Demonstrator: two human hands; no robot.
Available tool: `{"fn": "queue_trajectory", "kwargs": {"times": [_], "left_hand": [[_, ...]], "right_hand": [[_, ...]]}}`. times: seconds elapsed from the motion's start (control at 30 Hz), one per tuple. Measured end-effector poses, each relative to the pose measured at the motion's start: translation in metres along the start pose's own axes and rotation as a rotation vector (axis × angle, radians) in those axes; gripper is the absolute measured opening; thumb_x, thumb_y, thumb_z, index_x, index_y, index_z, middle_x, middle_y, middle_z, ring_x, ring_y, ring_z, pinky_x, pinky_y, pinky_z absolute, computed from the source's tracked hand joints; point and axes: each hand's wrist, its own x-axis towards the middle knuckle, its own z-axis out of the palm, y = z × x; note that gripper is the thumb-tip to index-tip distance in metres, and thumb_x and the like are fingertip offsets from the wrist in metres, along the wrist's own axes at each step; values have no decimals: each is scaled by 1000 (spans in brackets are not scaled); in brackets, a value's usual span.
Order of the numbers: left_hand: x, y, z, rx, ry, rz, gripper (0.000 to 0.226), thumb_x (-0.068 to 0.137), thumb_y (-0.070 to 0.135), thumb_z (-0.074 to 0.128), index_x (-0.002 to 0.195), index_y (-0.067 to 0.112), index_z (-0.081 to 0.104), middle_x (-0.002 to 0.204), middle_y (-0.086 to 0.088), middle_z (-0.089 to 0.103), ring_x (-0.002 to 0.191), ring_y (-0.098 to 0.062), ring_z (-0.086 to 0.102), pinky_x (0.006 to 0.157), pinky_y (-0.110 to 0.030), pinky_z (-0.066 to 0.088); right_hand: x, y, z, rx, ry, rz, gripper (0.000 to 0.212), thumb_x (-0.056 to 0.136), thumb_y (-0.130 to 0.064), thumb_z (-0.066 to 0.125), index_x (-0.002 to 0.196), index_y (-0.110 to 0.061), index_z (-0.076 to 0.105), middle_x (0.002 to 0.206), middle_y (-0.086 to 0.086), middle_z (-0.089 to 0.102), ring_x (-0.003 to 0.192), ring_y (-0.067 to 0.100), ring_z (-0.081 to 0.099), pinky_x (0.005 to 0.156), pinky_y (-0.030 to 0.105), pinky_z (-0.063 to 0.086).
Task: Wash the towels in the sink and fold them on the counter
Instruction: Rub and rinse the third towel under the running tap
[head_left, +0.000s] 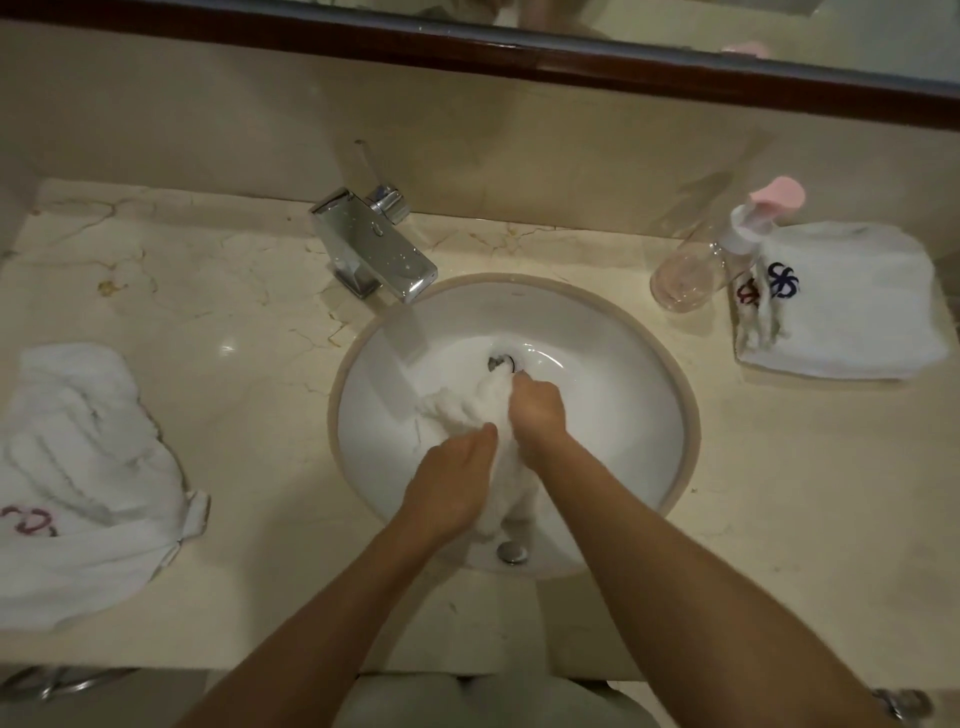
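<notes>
The marble tabletop (234, 322) runs the width of the room under a dark-framed mirror (675, 67), with a round white sink (623, 395) set into its middle, close to the front edge. A loose white towel (88, 483) lies crumpled at the tabletop's left edge, red stitching showing near its front corner. Over at the right edge sits a folded stack of towels (852, 312), squared up, with a blue emblem and a red one showing on its left side. In the sink a bunched wet towel (467, 410) stretches from the drain (501, 362) toward the front wall of the bowl. Both of the person's hands are on it: the left hand (452, 483) grips the nearer part with fingers curled round the cloth, and the right hand (537, 410) clutches the farther part just beside the drain. The two hands are nearly touching. A chrome tap (374, 244) stands at the sink's back left rim, its spout tilted over the bowl. A clear pump bottle (691, 270) with a pink top leans just beside the folded stack, on its left. A small chrome overflow cap (511, 552) shows on the sink's front wall.
</notes>
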Motion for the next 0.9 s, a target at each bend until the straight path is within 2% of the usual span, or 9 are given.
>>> {"fn": "queue_trajectory", "kwargs": {"times": [0.17,0.23,0.33,0.4,0.47,0.57,0.67,0.77,0.9], "left_hand": [[16,-24,-22,-605,117,-294,35,94,36,56,96,3,69,97,-17,68,98,-33,63,87,-40,48],[26,-54,-15,-939,108,-422,26,81,26,63,87,1,67,92,-16,69,93,-31,63,86,-39,49],[36,-95,5,-1318,-121,-546,48,56,12,65,103,6,57,107,-10,60,101,-26,56,103,-36,43],[39,-95,4,-1481,-264,-576,42,63,8,64,105,5,64,128,13,54,100,-12,51,105,-35,45],[37,-82,-1,-1542,-322,-534,41,76,31,71,110,9,68,140,23,43,110,-7,49,111,-35,39],[27,-33,-8,-1121,-158,-359,57,94,58,49,117,10,71,114,-11,69,105,-25,62,101,-37,43],[1,5,15,-363,135,1,44,106,38,33,95,14,68,92,-1,70,90,-21,64,83,-34,49],[-3,13,14,-303,167,27,45,107,36,32,105,9,68,102,-8,70,100,-26,63,90,-34,46],[37,5,-12,-404,348,-167,49,105,37,33,99,6,70,103,-18,70,104,-35,63,93,-42,48]], "right_hand": [[0,4,-56,793,-275,78,58,103,-47,39,118,3,66,113,23,71,103,35,68,99,45,50],[-16,22,-74,922,-353,105,46,97,-38,55,117,2,67,112,22,72,98,34,72,84,45,59],[-38,56,-81,857,-383,100,36,55,-12,90,88,-3,80,95,17,76,79,26,76,59,41,62],[-48,62,-79,787,-344,156,8,85,-14,75,87,-13,83,94,10,78,84,22,76,71,35,61],[-56,58,-74,777,-337,148,35,103,-33,51,115,-10,75,116,11,73,109,26,70,98,41,51],[-64,42,-44,283,-229,-222,27,103,-29,54,86,-12,66,82,-5,69,80,9,62,78,26,49],[-50,18,-10,-82,68,-402,36,103,-28,51,69,-19,46,62,-9,49,59,5,46,62,27,38],[-21,4,5,-91,64,-248,39,103,-31,45,67,-14,47,67,1,50,72,23,51,69,35,39],[-47,14,22,-322,-64,-432,29,106,-30,39,93,-8,54,92,10,60,89,26,54,83,37,40]]}}
